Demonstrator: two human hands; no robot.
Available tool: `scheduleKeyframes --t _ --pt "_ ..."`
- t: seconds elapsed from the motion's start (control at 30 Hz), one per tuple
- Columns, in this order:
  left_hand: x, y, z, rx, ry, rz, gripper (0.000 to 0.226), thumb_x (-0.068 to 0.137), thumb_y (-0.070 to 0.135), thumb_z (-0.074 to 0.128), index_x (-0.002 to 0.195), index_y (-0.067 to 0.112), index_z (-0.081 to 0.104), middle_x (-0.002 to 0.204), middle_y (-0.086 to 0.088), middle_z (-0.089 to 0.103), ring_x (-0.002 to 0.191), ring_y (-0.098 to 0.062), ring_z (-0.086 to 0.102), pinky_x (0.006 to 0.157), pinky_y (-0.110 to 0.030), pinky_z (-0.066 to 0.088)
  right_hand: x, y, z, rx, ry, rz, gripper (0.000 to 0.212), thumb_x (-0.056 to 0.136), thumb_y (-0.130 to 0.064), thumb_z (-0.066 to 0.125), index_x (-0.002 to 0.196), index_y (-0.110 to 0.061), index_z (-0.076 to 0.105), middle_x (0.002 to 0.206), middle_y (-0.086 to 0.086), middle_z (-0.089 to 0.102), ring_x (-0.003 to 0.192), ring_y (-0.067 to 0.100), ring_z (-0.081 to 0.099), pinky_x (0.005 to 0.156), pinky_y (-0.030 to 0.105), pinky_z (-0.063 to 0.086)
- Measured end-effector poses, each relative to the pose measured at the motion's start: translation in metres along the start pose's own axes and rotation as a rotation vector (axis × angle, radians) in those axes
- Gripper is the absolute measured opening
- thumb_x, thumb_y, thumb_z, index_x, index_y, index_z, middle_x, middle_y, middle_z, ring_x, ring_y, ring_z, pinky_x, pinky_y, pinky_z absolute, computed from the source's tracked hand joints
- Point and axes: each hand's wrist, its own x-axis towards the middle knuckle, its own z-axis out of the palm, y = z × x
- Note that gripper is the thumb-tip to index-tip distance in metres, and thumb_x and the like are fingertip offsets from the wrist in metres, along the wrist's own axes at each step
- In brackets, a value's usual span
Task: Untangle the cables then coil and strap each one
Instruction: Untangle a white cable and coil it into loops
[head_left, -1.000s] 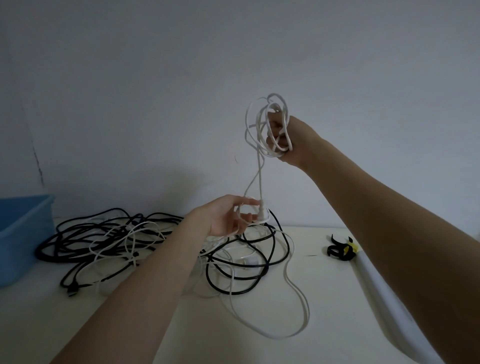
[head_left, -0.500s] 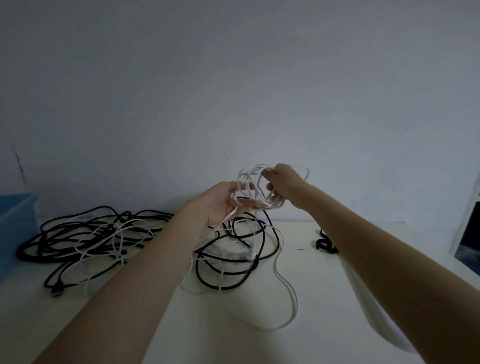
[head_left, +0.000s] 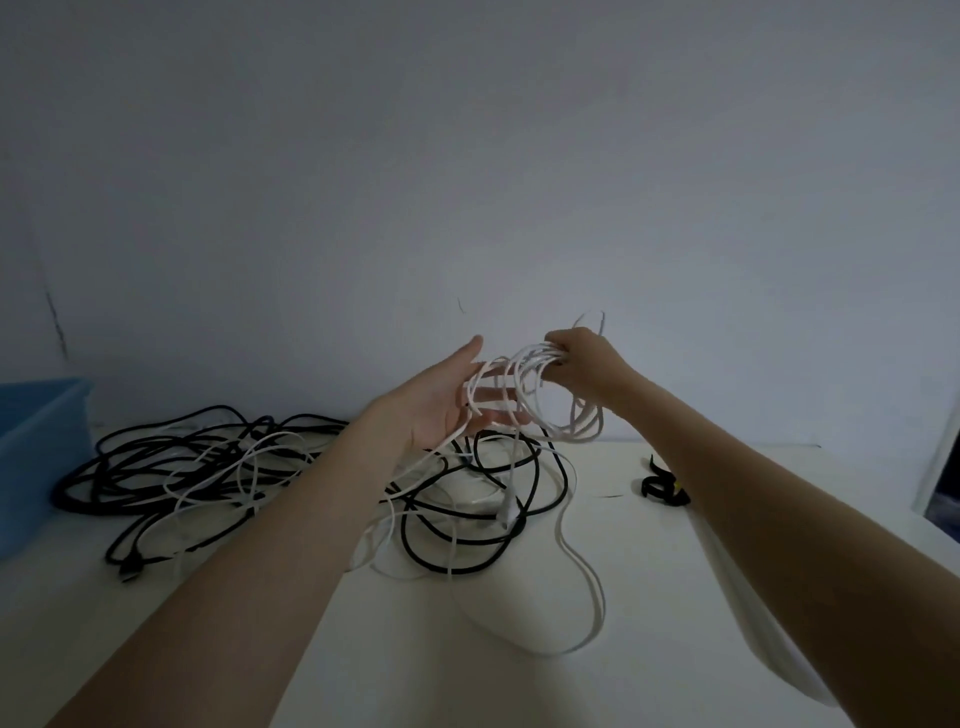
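Head view: right hand (head_left: 584, 364) closed around a bundle of white cable loops (head_left: 550, 400), held above the white table (head_left: 675, 597). Left hand (head_left: 441, 402) open, palm up, fingers spread beneath and through the loops. The white cable's free length trails down to the table in a long loop. Tangled black cables (head_left: 208, 467) and thin white ones lie left; blue bin (head_left: 36, 447) at far left; black straps (head_left: 662, 486) near the right forearm

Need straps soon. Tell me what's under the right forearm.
Black straps with a yellow bit lie on the table beside the right forearm. The arm covers part of them, so their number is unclear.
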Motion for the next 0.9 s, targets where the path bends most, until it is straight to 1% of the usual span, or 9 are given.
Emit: scheduleKeyframes --t 0.1,0.17,0.23,0.3,0.43,0.6,0.7,0.8,0.9 --pt "-0.002 0.003 0.001 -0.072 -0.012 0.018 0.031 0.099 0.026 0.039 0.111 0.007 0.061 0.097 -0.01 0.065 0.077 -0.027 0.067 0.047 -0.021 0.054 -0.001 0.004 -0.003 0.371 0.032 0.113 0.021 0.085 0.005 0.052 0.067 -0.006 0.054 0.062 0.004 0.049 0.057 0.014 0.05 0.057 0.024 0.049" --pt "-0.004 0.005 0.001 -0.069 -0.012 0.045 0.025 0.094 0.015 0.044 0.106 0.005 0.064 0.094 -0.009 0.068 0.074 -0.026 0.069 0.049 -0.02 0.054 -0.006 0.003 -0.006 0.546 0.016 0.156 0.017 0.085 0.01 0.046 0.08 0.001 0.059 0.059 0.008 0.048 0.048 0.015 0.05 0.047 0.023 0.05" --pt "-0.006 0.006 0.0 -0.055 -0.031 0.065 0.027 0.083 0.008 0.056 0.108 0.008 0.067 0.105 -0.011 0.067 0.08 -0.027 0.069 0.048 -0.02 0.055 -0.01 0.004 -0.008 0.546 -0.027 0.155 0.016 0.085 0.01 0.045 0.081 0.001 0.058 0.054 0.006 0.042 0.042 0.016 0.041 0.039 0.023 0.041" --pt "-0.008 0.007 -0.002 -0.056 -0.022 0.066 0.034 0.077 0.007 0.062 0.11 0.011 0.068 0.113 -0.013 0.065 0.082 -0.029 0.07 0.046 -0.021 0.054 -0.012 0.005 -0.01 0.426 -0.083 0.139 0.019 0.085 0.008 0.048 0.069 -0.003 0.051 0.054 0.004 0.038 0.042 0.014 0.032 0.036 0.019 0.032" --pt "-0.008 0.006 -0.007 0.055 0.067 0.11 0.024 0.094 0.003 0.05 0.115 0.006 0.063 0.109 -0.013 0.07 0.082 -0.026 0.072 0.043 -0.017 0.05 -0.009 0.003 -0.011 0.226 -0.123 0.085 0.023 0.086 0.001 0.053 0.068 -0.013 0.051 0.054 0.002 0.041 0.036 0.01 0.032 0.033 0.015 0.027" --pt "-0.009 0.01 -0.006 0.12 0.12 0.133 0.017 0.093 0.004 0.055 0.106 0.007 0.065 0.096 -0.007 0.073 0.081 -0.019 0.072 0.039 -0.015 0.044 -0.007 -0.001 -0.006 0.321 -0.126 0.026 0.007 0.089 -0.004 0.057 0.085 -0.006 0.063 0.053 -0.001 0.044 0.043 0.013 0.032 0.037 0.02 0.03" --pt "-0.008 0.008 -0.005 0.093 0.144 0.116 0.02 0.089 0.007 0.06 0.109 0.008 0.065 0.102 -0.008 0.069 0.082 -0.018 0.07 0.037 -0.013 0.039 -0.01 -0.002 -0.005 0.396 -0.167 0.028 0.017 0.091 -0.002 0.051 0.098 0.005 0.065 0.058 0.006 0.041 0.041 0.007 0.034 0.037 0.016 0.03" --pt "-0.005 0.006 -0.002 -0.017 0.159 0.14 0.016 0.089 0.008 0.06 0.103 0.012 0.066 0.095 -0.006 0.067 0.078 -0.015 0.067 0.035 -0.012 0.037 -0.011 -0.005 -0.007 0.496 -0.21 0.031 0.026 0.094 0.001 0.042 0.103 0.002 0.067 0.061 0.017 0.052 0.046 0.009 0.041 0.043 0.016 0.032" --pt "-0.005 0.007 0.003 0.047 0.12 0.165 0.019 0.09 0.008 0.06 0.106 0.016 0.063 0.086 0.0 0.065 0.068 -0.007 0.065 0.039 -0.013 0.04 -0.011 -0.004 -0.01 0.618 -0.342 0.057 0.028 0.098 -0.002 0.041 0.092 -0.009 0.067 0.058 -0.006 0.062 0.045 0.011 0.035 0.043 0.018 0.03"
